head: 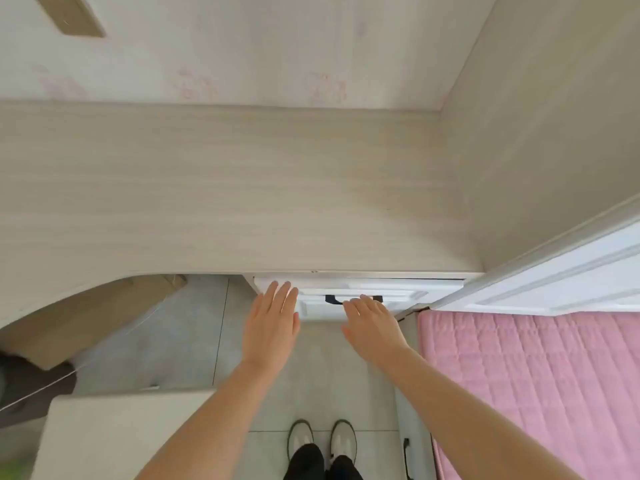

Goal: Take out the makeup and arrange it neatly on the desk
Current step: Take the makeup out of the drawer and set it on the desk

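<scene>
A pale wood desk (221, 188) fills the upper half of the head view, its top bare. Under its front edge on the right sits a white drawer front (401, 289) with a dark handle (334, 299). My left hand (272, 327) reaches with straight fingers toward the drawer's left end, fingertips at its front. My right hand (372, 323) lies flat over the handle's right part, fingers straight, covering it. No makeup is in sight; the drawer's inside is hidden.
A pink quilted bed (526, 382) lies to the right, beside a white panel (561, 285). A pale stool or box (131, 431) stands at lower left. Grey floor tiles and my shoes (322, 441) are below. A wall socket (71, 15) sits at upper left.
</scene>
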A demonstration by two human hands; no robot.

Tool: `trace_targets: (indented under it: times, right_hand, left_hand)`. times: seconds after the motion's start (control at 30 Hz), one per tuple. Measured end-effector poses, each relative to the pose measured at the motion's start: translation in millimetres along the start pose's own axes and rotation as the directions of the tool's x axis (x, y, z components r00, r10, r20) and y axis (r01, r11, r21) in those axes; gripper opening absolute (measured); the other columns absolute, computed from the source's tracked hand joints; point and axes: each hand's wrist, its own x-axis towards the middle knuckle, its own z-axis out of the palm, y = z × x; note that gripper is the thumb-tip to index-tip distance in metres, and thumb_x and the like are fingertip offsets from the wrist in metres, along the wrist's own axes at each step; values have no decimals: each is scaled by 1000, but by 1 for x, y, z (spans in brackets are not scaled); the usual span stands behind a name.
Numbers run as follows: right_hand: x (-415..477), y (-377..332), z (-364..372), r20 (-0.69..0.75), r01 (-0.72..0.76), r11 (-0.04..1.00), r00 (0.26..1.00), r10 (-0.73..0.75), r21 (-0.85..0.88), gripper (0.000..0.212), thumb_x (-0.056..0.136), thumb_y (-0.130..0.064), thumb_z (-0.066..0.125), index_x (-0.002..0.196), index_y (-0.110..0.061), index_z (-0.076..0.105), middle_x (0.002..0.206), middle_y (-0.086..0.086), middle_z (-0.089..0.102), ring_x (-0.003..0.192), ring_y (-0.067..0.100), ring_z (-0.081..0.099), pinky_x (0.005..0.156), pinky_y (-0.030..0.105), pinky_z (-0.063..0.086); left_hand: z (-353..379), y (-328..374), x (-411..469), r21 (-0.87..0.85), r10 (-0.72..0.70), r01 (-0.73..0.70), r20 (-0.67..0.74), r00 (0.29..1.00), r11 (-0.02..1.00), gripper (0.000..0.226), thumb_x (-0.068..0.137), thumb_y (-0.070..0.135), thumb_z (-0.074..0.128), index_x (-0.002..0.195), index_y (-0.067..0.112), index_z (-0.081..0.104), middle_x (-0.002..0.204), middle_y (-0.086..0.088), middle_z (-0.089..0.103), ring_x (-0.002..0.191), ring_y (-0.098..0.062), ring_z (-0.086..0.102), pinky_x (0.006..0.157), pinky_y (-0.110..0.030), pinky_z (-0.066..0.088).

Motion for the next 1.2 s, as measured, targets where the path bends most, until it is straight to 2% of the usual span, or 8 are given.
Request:
trace_targets:
  times: [0.07,0.17,0.33,0.67,0.97,1.07,1.13,1.2]
  right_hand:
    - [8,2,15,21,23,1000,1000,-23,8,43,73,-35,76,103,-6,66,97,7,67,99,28,64,82,36,55]
    - [17,6,30,128,14,999,992,-19,41,45,94,-33,51,128,-4,49,123,10,54,123,29,46,103,38,39]
    - [29,14,49,226,-39,999,974,33,22,58,99,-35,40,147,-7,22,150,9,31,141,28,23,114,37,23]
    - [19,9,61,202,-110,989,975,87,102,66,93,-36,50,147,-13,21,141,5,37,134,25,30,118,42,15]
    - [-7,11,58,229,-71,980,973,27,184,63,95,-30,49,149,-13,21,150,4,30,141,23,24,119,38,16]
    - [-18,16,39,73,-30,970,997,12,242,51,90,-14,56,140,-10,43,141,7,47,134,22,41,110,32,33]
    - [-30,18,28,-109,-1,971,994,28,239,47,75,-5,71,121,-9,62,119,5,64,113,22,61,88,29,51]
    - [-41,20,21,-258,36,975,966,23,221,44,67,2,75,109,-10,69,106,3,69,100,22,66,76,29,55]
  left_hand:
    - [9,2,8,-13,13,-13,13,1000,1000,44,84,16,65,126,7,57,134,-8,56,129,-31,48,98,-47,46]
    - [25,4,13,13,28,-28,5,1000,1000,46,87,17,60,131,7,53,139,-8,51,134,-30,42,103,-47,42]
    - [44,11,14,4,-15,15,-26,1000,1000,50,86,16,60,135,9,50,139,-8,49,135,-30,40,109,-48,34]
    - [55,19,15,39,-64,66,-51,997,997,57,88,22,57,143,19,42,128,-12,49,122,-34,41,109,-51,31]
    - [47,30,1,13,-100,101,-60,993,995,43,87,21,58,129,17,55,120,-13,51,110,-36,44,103,-51,36]
    - [43,35,-4,-2,-122,122,-41,992,993,41,85,20,61,126,16,56,121,-13,50,110,-36,42,102,-51,37]
    - [42,37,-8,-14,-131,130,-21,991,991,40,85,19,62,124,15,57,123,-15,49,111,-37,42,102,-51,37]
    - [42,37,-10,-31,-135,135,-1,991,990,37,84,18,64,119,13,59,126,-17,49,113,-38,41,103,-51,36]
